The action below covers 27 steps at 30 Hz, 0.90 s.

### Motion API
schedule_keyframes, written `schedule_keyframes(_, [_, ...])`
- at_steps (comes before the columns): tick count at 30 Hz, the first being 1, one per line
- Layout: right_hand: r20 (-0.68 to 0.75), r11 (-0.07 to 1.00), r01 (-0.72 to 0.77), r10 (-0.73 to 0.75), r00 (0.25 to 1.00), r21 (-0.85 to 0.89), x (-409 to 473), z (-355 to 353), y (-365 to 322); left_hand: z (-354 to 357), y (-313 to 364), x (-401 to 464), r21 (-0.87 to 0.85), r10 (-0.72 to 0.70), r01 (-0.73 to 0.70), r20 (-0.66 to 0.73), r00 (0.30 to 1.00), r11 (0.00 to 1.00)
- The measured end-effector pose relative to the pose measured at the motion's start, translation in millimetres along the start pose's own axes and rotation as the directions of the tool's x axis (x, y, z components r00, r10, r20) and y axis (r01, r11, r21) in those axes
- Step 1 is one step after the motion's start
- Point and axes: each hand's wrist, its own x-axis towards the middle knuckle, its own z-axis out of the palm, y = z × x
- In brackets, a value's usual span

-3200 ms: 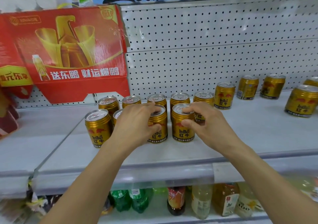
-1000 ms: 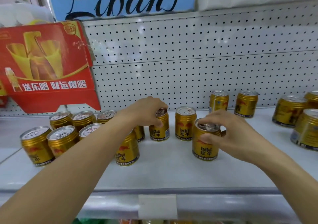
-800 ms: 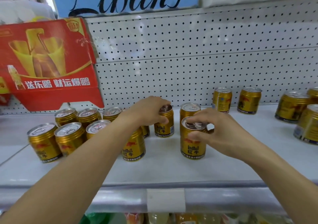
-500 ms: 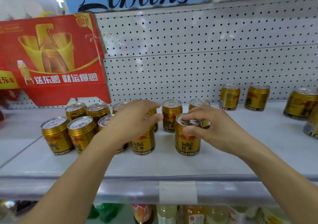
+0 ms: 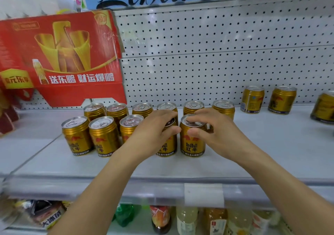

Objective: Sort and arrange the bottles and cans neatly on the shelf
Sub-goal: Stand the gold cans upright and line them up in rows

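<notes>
Two tidy rows of gold cans (image 5: 104, 135) stand left on the shelf (image 5: 280, 153), left hand (image 5: 155, 128) and right hand (image 5: 213, 128) each clasped round a front-row can, while stray cans (image 5: 253, 98) far right look unsorted.

Two rows of cans (image 5: 104, 137) on shelf (image 5: 289, 144) (three more right).
</notes>
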Motion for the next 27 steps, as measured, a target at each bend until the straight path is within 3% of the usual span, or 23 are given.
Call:
schedule_keyframes(9, [0.016,0.999,0.021,-0.021,1.000,-0.036,-16,3,7,8,5,-7,0.104,0.035,-0.028,-0.066,0.997,0.994])
schedule_keyframes(12, [-0.072,0.998,0.038,-0.042,0.997,-0.059,-34,-5,23,18,17,-12,0.117,0.096,-0.075,-0.186,0.978,0.990])
schedule_keyframes(15, [-0.206,0.996,0.022,-0.039,0.978,-0.085,-49,-26,43,28,50,-7,-0.007,0.147,-0.155,-0.274,0.950,0.988])
schedule_keyframes(20, [-0.230,0.986,-0.083,0.049,0.972,-0.142,-53,-86,90,45,123,33,-0.197,0.195,-0.219,-0.135,0.971,0.956])
schedule_keyframes(24, [-0.211,0.958,-0.157,0.106,0.972,-0.239,-29,-154,132,65,175,107,-0.283,0.159,-0.154,-0.006,0.987,0.947])
schedule_keyframes(27, [-0.179,0.902,-0.279,0.231,0.956,-0.328,5,-199,164,86,195,181,-0.225,0.040,-0.026,0.059,0.997,0.974])
